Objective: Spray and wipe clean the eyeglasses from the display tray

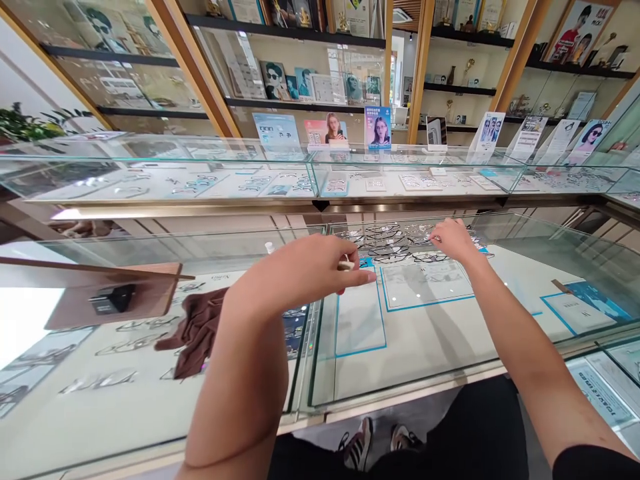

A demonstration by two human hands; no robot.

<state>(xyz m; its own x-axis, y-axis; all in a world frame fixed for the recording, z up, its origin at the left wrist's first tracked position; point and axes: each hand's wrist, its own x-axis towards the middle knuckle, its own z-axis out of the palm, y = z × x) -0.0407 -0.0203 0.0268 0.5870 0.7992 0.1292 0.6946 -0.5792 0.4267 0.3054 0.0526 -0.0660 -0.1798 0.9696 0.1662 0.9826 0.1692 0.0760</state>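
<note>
My left hand (325, 263) hovers over the near glass display case, fingers curled and thumb stretched forward. A small pale thing (346, 265) shows inside its curl, too little of it visible to name. Farther right, my right hand (453, 240) reaches to the back of the case, its thumb and fingertips pinched at a pair of eyeglasses (421, 240). Beside it lie several dark-framed eyeglasses (385, 235) in rows. In front of these rest a blue-edged display board (430, 283) and a narrower blue-edged board (361, 327).
A brown cloth (200, 327) lies crumpled on the left case, near a wooden board (155, 293) bearing a black box (113, 299). Glass edges (307, 360) divide the cases. Behind stands another glass counter (225, 183) with upright cards (379, 128), backed by shelves (300, 103).
</note>
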